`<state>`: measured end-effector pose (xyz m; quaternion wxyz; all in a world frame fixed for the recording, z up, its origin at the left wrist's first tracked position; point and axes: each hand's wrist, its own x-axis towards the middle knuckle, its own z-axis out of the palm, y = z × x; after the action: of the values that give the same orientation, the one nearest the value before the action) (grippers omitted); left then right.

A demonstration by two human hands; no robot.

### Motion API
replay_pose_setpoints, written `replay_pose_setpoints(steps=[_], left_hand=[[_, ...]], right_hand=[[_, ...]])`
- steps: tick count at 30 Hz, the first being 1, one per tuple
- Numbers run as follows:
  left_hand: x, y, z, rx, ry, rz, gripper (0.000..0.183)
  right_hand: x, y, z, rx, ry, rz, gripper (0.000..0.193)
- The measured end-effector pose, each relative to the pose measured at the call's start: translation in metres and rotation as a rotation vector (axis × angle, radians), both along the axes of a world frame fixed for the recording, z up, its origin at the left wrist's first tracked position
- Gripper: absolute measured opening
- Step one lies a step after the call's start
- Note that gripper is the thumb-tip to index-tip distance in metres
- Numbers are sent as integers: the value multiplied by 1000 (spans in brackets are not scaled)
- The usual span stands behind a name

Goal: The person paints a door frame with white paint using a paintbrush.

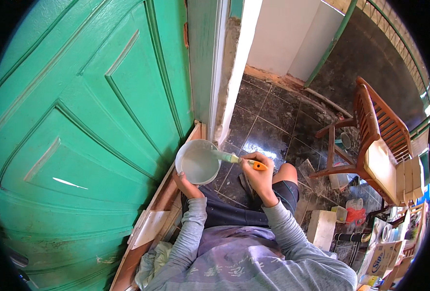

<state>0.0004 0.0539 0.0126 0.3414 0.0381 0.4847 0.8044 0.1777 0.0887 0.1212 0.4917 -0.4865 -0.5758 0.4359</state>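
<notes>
In my left hand (189, 185) is a round whitish tub (180, 153), gripped at its near left side. Cloudy pale liquid shows inside it; my fingers beneath the tub are hidden. My right hand (260, 178) is closed round a paintbrush (233, 158) with a yellow handle and an orange end. The brush points left, and its pale green bristles reach over the tub's right rim. Whether the bristle tips touch the liquid I cannot tell. Left of the tub stands a green panelled door (93, 126), with pale streaks and scuffs on its paint.
A door frame (207, 63) rises beyond the tub, and a wooden sill (149, 225) runs along the door's foot. Dark tiles (273, 106) cover the floor. At right stand a wooden chair (370, 140), a pale block (322, 228) and a cardboard box (384, 259).
</notes>
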Motion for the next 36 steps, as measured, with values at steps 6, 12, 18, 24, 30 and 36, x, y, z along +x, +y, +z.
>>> replay_pose_setpoints(steps=[6, 12, 18, 24, 30, 36], left_hand=[[-4, -2, 2, -32, 57, -4, 53], [-18, -12, -26, 4, -83, -69, 58], [-11, 8, -10, -116, 31, 44, 55], [-13, 11, -8, -28, -27, 78, 51], [-10, 1, 4, -23, 70, 121, 49], [-14, -11, 0, -14, 128, 164, 48]], right_hand=[[-4, -6, -2, 133, -65, -5, 10], [-12, -10, -14, 27, 54, 31, 10], [-3, 3, 3, 155, -53, 28, 13], [-6, 20, -13, -8, 145, 85, 13], [-19, 53, -6, 61, 216, 43, 11], [-63, 109, 27, 685, -470, 117, 12]])
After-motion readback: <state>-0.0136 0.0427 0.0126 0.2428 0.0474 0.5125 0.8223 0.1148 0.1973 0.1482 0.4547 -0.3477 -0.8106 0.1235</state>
